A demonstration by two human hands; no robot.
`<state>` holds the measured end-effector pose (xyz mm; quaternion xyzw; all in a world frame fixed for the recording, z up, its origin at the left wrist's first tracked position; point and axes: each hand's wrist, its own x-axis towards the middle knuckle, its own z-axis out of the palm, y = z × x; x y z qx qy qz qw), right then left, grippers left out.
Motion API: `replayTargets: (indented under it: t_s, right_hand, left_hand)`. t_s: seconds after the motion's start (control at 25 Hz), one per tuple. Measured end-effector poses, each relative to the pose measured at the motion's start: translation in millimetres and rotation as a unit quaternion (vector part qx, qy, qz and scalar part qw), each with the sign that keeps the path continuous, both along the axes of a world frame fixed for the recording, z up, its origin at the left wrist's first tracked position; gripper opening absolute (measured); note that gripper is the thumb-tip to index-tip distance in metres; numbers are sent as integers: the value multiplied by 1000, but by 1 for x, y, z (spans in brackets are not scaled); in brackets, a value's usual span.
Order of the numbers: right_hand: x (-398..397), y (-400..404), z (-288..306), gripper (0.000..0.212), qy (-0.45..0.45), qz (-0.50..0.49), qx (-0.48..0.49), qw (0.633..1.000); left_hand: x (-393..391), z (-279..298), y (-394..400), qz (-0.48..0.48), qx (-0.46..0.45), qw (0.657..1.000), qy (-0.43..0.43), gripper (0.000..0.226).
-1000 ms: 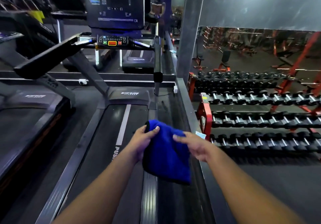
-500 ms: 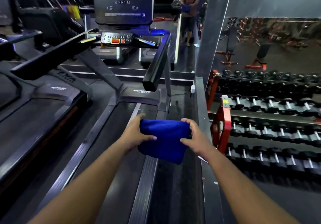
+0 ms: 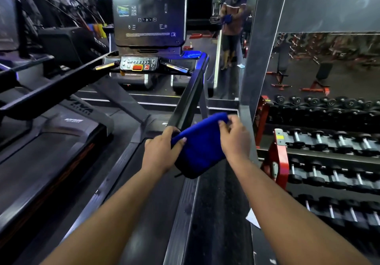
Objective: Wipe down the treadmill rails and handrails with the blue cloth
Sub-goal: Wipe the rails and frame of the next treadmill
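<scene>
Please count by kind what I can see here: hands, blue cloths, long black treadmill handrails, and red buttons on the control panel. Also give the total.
Hands: 2, left hand and right hand
Blue cloth: 1
Long black handrails: 2, left handrail and right handrail
Red buttons: 2, large red button and small red button
Total: 7

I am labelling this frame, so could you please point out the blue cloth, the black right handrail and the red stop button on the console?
Blue cloth point(image 3: 200, 143): head view, middle of its folded face.
Black right handrail point(image 3: 190, 98): head view, mid-length of the bar.
Red stop button point(image 3: 137, 67): head view, button centre.
</scene>
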<state>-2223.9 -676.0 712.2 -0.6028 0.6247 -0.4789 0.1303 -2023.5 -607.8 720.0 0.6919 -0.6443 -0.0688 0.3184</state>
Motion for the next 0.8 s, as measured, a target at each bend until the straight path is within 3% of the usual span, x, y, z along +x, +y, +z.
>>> replayTargets:
  t_s: [0.12, 0.2, 0.28, 0.4, 0.52, 0.6, 0.72, 0.8]
  right_hand:
    - [54, -61, 9, 34, -131, 59, -39, 989]
    - [94, -85, -5, 54, -96, 191, 4, 977]
    - [126, -94, -33, 60, -59, 286, 103, 951]
    - [132, -126, -47, 65, -119, 321, 109, 933]
    - [128, -182, -33, 68, -156, 283, 156, 934]
    - [129, -178, -39, 68, -192, 279, 146, 930]
    - [126, -101, -62, 69, -221, 342, 67, 911]
    - [125, -95, -70, 72, -236, 330, 93, 909]
  left_hand:
    - [19, 4, -55, 41, -13, 997, -68, 28]
    - [32, 4, -80, 64, 51, 993, -79, 29]
    - [42, 0, -101, 58, 88, 994, 12, 26]
    - [36, -10, -122, 28, 73, 961, 264, 29]
    - [24, -12, -146, -1, 66, 956, 286, 63]
    - [19, -14, -158, -5, 71, 954, 292, 65]
    - [25, -24, -163, -1, 52, 946, 321, 67]
    - [29, -28, -164, -17, 78, 941, 328, 68]
